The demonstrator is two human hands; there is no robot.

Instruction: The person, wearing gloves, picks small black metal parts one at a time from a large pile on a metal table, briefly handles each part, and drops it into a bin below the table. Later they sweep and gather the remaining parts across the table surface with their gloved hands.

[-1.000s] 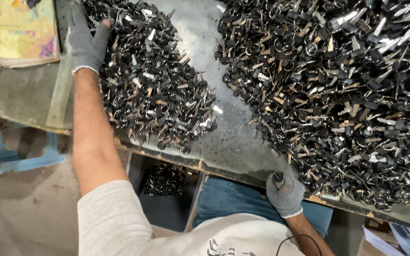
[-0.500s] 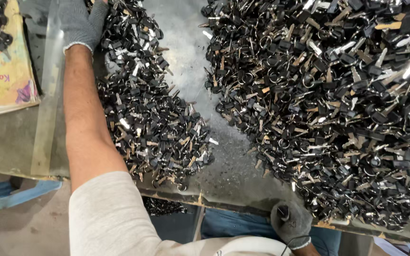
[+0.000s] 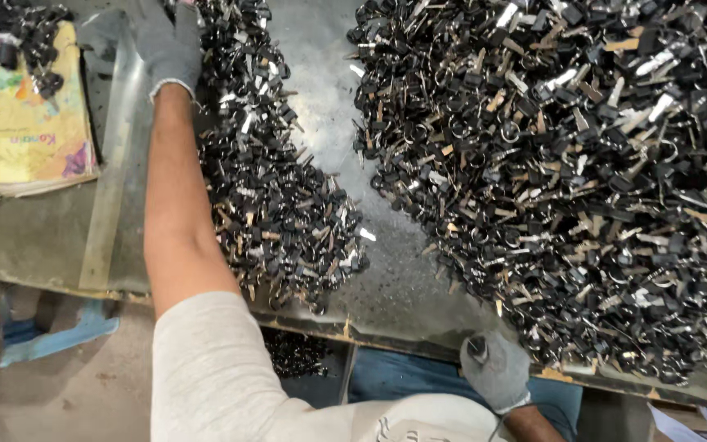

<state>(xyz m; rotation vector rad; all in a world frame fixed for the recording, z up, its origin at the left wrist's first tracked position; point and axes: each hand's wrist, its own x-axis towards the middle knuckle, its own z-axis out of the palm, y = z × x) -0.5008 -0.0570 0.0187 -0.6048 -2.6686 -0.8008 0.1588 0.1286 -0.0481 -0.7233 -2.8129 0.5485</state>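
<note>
Head view: looking down on a grey metal worktop [image 3: 321, 98] that is carrying two heaps of small parts, with the person's two gloved hands at opposite ends of it
Left hand: the left hand [image 3: 165, 41] in a grey knit glove is reaching far up along the bare forearm; it is lying at the top of the smaller left heap of black and silver keys [image 3: 276, 196]; the fingers are running out of the top edge, so whether they are open or closed I cannot tell
Right hand: the right hand [image 3: 497, 370], also in a grey knit glove, is sitting at the near edge of the worktop, just below the big right heap of black and brass keys [image 3: 566, 172]; its fingers are curling closed around a small dark piece, too small to name
Left heap: it is stretching in a long band from the top edge down towards the near edge, right beside the forearm
Right heap: it is covering most of the right half of the worktop; a bare strip of metal is separating it from the left heap
Booklet: a yellow printed paper booklet [image 3: 30, 123] is lying on the far left of the worktop, with a few dark pieces on its upper end
Below the worktop: a dark bin of more black parts [image 3: 296, 354] is showing just under the near edge
</note>
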